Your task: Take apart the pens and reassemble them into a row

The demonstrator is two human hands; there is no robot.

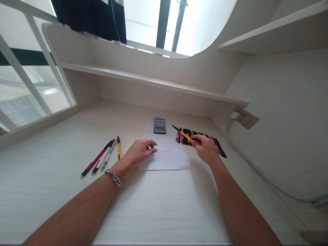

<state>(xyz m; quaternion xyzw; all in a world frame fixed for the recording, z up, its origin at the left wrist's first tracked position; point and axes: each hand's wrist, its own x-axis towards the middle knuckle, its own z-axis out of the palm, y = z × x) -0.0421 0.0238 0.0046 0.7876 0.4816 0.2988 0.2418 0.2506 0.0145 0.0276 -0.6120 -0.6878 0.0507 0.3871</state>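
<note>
Between the fingertips of my right hand [205, 148] is a yellow pen [185, 135] with a black end pointing up and left. It is held above a row of several pens [186, 136] in black, red, blue and white, partly covered by that hand. My left hand [142, 150] hovers at the left edge of a white sheet of paper [166, 159], fingers slightly curled and apart, holding nothing. To its left lie a red pen [98, 157], white and clear pens [109, 153], and another yellow pen [119, 147], partly hidden by my wrist.
A phone [160, 125] lies at the paper's top edge. A shelf [143, 78] runs along the back of the white desk [159, 205]. At right, a charger [234, 115] sits in a wall socket [246, 118], its cable [256, 169] trailing down the side.
</note>
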